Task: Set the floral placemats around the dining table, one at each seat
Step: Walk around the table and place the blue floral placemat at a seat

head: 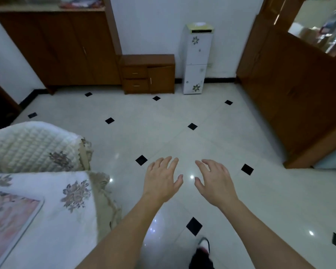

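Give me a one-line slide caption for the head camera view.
Left hand and right hand open and empty above the floor, beside the table with a placemat on it.

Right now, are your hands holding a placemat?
No, the left hand and the right hand are both empty, fingers spread above the floor, while a placemat lies on the table.

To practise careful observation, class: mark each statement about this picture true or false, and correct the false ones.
1. The left hand and the right hand hold nothing. True.
2. The water dispenser stands left of the small cabinet. False: it stands to the cabinet's right.
3. A pink floral placemat lies on the table. True.
4. The floor is bare wood. False: it is pale tile with small black diamonds.
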`<action>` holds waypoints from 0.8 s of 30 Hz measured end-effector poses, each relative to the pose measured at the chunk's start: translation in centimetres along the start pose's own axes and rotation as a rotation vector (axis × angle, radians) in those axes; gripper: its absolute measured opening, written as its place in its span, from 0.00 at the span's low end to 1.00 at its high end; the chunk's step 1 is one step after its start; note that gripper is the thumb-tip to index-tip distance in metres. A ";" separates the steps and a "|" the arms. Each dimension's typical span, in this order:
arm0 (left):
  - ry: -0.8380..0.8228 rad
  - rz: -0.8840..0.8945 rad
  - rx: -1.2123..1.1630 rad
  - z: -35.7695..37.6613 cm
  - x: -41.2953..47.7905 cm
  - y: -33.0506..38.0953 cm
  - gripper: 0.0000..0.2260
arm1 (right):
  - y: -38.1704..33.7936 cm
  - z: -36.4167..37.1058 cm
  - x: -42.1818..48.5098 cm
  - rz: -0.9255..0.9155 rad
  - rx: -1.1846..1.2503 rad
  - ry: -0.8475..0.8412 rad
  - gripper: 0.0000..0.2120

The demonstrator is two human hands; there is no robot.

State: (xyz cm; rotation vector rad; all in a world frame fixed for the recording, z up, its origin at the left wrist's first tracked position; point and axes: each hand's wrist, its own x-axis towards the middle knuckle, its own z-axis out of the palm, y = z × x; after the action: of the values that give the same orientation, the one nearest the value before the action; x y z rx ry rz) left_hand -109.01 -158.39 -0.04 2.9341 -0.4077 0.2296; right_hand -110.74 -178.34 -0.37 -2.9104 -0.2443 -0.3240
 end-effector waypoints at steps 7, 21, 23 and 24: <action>-0.010 -0.092 0.030 2.7 11.2 -5.4 0.25 | 0.8 5.3 13.5 -0.108 0.056 -0.039 0.23; 0.018 -0.436 0.149 1.5 30.9 -18.8 0.25 | -2.6 12.7 43.1 -0.464 0.187 -0.125 0.23; 0.032 -0.496 0.161 1.2 31.9 -20.6 0.25 | -3.9 13.6 45.9 -0.525 0.195 -0.134 0.24; 0.042 -0.527 0.165 1.1 32.3 -21.5 0.25 | -4.6 14.1 47.1 -0.553 0.202 -0.139 0.24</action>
State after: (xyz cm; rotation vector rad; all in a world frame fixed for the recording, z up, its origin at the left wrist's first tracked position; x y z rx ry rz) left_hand -72.05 -146.45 1.37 3.0539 0.4092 0.2583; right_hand -63.43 -164.18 -2.07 -2.6172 -1.0435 -0.1616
